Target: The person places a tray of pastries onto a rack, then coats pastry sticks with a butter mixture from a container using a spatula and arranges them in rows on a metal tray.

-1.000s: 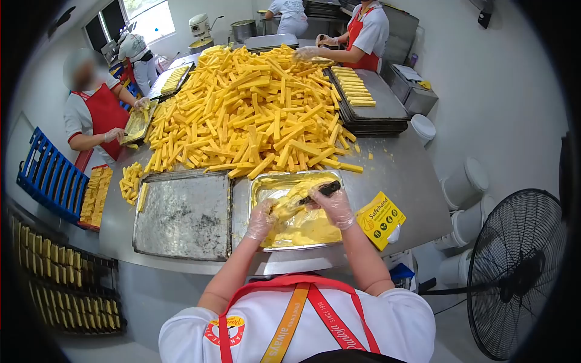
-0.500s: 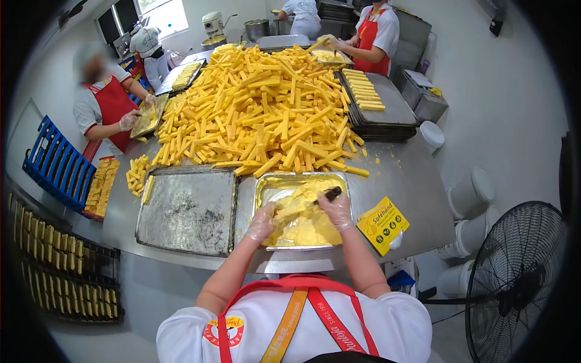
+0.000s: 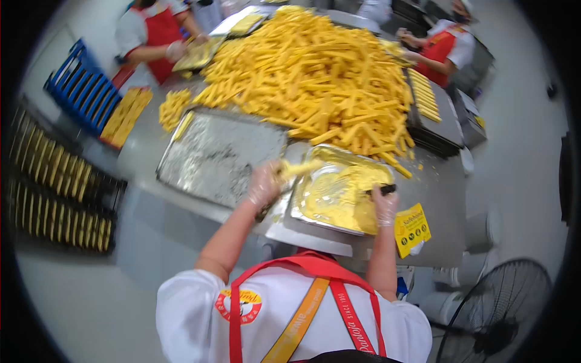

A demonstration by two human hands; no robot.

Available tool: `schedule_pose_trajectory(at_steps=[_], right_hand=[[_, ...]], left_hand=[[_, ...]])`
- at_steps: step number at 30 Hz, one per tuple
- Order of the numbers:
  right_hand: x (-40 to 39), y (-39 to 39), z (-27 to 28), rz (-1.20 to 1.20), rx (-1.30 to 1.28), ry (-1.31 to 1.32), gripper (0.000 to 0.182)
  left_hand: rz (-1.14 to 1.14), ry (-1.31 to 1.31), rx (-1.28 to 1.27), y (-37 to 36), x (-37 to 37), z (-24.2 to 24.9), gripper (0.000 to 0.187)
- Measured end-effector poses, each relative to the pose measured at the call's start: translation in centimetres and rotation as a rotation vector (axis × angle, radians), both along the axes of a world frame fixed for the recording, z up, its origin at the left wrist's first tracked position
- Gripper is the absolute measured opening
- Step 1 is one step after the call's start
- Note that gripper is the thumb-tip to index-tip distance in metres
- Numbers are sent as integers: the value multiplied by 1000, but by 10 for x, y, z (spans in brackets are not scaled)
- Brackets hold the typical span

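Observation:
My gloved left hand [image 3: 265,183] grips a yellow bread stick [image 3: 302,167] by one end, between the dark baking tray and the metal pan. The stick's other end reaches over the left rim of the pan [image 3: 327,224]. Pale yellow cream [image 3: 339,192] is smeared across the pan. My gloved right hand [image 3: 385,209] is closed around the black handle [image 3: 388,189] of a spreading tool at the pan's right side; its blade is hard to make out. Left of the pan lies the baking tray [image 3: 212,157], with a single stick along its far left edge.
A large heap of yellow sticks [image 3: 302,78] covers the table's middle. A yellow glove box [image 3: 413,231] lies right of the pan. Stacked trays [image 3: 445,124] stand at the right edge, a fan [image 3: 499,320] below. Co-workers in red aprons stand on both sides.
My left hand has moved left from over the pan towards the baking tray, carrying the stick. My right hand stays at the pan's right side with the tool. The camera view has tilted.

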State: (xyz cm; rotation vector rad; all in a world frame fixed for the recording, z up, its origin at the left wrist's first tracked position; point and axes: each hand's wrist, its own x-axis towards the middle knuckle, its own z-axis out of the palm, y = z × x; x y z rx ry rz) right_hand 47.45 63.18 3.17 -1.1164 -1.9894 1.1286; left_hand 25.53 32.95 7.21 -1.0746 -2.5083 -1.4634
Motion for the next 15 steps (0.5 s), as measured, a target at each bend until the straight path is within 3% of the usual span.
schedule_pose_trajectory(at_steps=[1,3,5,9,15], right_hand=[[3,-13,21,-2,22,-41,21],[4,-21,19,12,-54,143,23],[4,-34,23,-2,-183,226,26],[-1,-43,25,-59,-143,184,28],[-12,-51,21,-83,-63,135,29]], left_hand=[[128,36,6,-24,-24,3,23],[386,124,-31,-79,-79,7,20],[682,147,-39,-152,-154,-25,18],[802,250,-264,-203,-222,-51,15],[817,223,-453,-213,-271,-76,16]])
